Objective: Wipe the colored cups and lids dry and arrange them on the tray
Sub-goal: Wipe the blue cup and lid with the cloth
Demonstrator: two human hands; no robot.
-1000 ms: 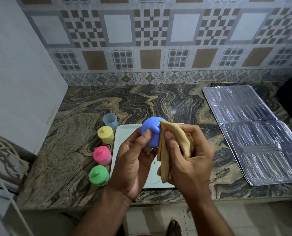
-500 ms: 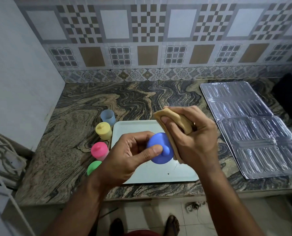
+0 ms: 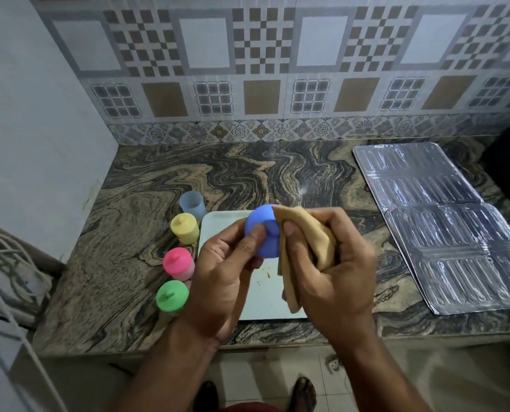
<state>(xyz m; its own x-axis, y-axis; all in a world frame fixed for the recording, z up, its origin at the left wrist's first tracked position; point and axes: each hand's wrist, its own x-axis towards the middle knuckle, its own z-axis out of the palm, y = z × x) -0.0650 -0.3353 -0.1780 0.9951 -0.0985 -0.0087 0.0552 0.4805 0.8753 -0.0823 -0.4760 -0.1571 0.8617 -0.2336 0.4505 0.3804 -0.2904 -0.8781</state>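
While left hand (image 3: 218, 281) grips blue lid (image 3: 261, 230), right hand (image 3: 334, 272) clutches cloth (image 3: 307, 239), hiding tray (image 3: 265, 298).

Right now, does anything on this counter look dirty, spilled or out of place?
Yes: the white tray carries small brownish specks near its middle, below the blue lid that the left hand holds against the cloth in the right hand. Dried pieces would land on a soiled surface. Nothing else looks askew.

A swirled marble bench (image 3: 248, 173) meets a patterned tile wall (image 3: 277, 69); a plain wall (image 3: 33, 129) stands left, pale floor tiles (image 3: 248, 373) below.
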